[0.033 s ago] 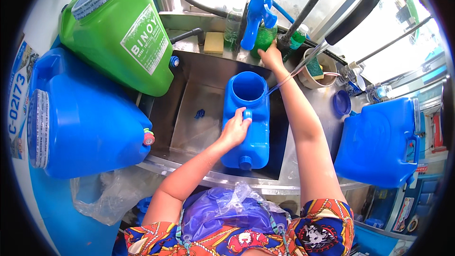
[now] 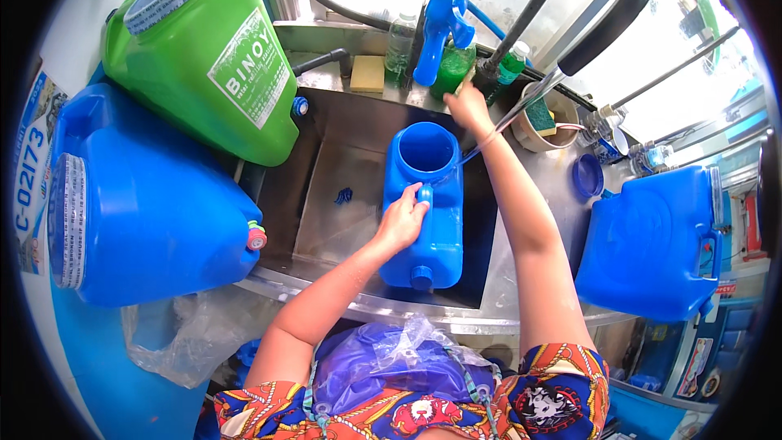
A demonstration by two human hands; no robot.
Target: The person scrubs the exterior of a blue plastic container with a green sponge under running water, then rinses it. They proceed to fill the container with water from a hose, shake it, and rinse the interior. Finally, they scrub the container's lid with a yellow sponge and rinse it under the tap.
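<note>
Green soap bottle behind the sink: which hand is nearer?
Right. The right hand reaches up beside the green soap bottle; the left hand rests lower down, on the blue water container in the sink.

Green jug (image 2: 208,57), yellow sponge (image 2: 367,74)

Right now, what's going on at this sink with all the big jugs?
A person stands at a steel sink with an open blue water container in it. The left hand grips its handle, while the right hand reaches to the blue tap behind it. A green container and a large blue one lie at the left, another blue one at the right.
</note>
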